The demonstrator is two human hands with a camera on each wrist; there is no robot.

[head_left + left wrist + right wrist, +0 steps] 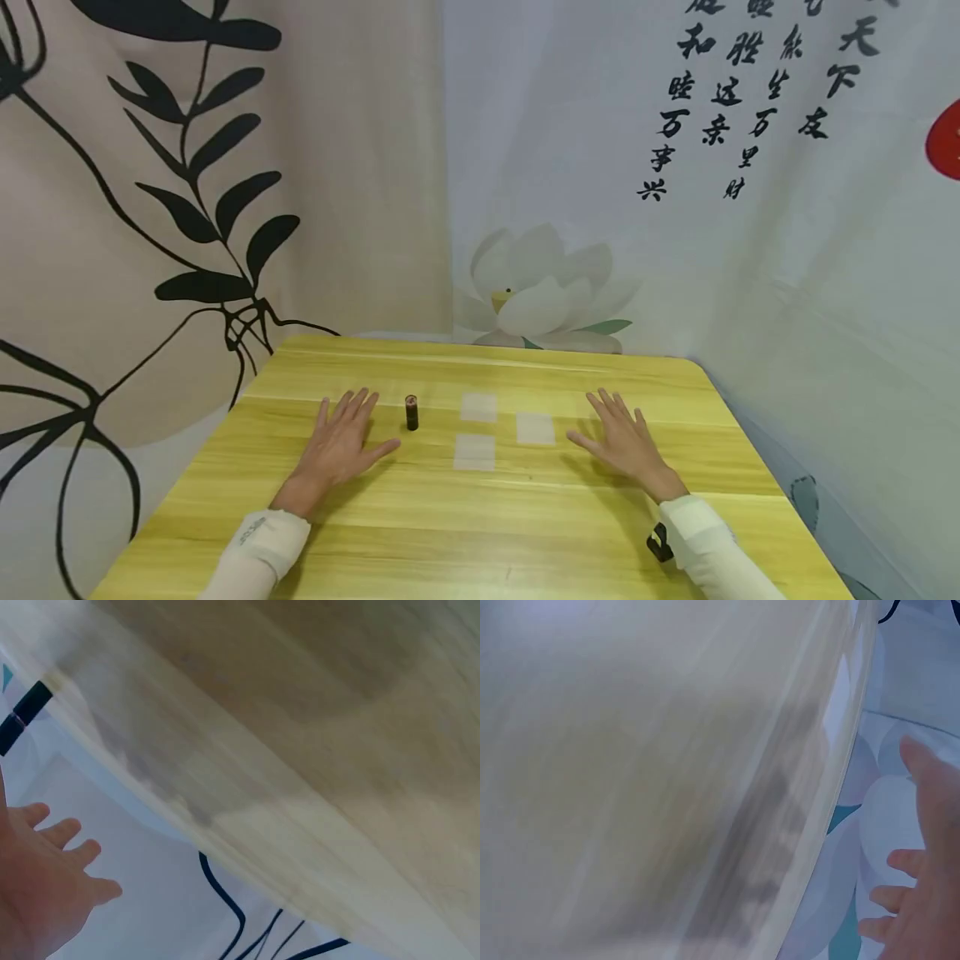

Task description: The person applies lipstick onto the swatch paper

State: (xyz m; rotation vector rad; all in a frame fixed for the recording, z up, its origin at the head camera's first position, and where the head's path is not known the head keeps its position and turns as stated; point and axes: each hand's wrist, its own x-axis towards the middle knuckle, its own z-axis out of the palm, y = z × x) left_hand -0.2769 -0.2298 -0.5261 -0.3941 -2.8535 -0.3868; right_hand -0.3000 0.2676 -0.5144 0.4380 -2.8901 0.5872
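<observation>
A small dark cylinder (412, 413) with a reddish-brown top stands upright on the wooden table (420, 542). In the left wrist view the cylinder (27, 715) shows a thin band round its middle; its exact kind cannot be told. To its left is my left hand (341, 446), fingers spread and holding nothing, with the thumb pointing toward the cylinder but apart from it. On the other side, my right hand (625, 442) also has spread fingers and holds nothing. Between the hands lie three pale squares: a back one (478, 407), a front one (475, 452) and a right one (535, 428).
Behind the table hang a beige cloth with black leaf prints (240, 200) and a white cloth with dark characters and a lotus print (547, 292). A black object (659, 543) sits by the right sleeve. The table's right edge slopes away past the right arm.
</observation>
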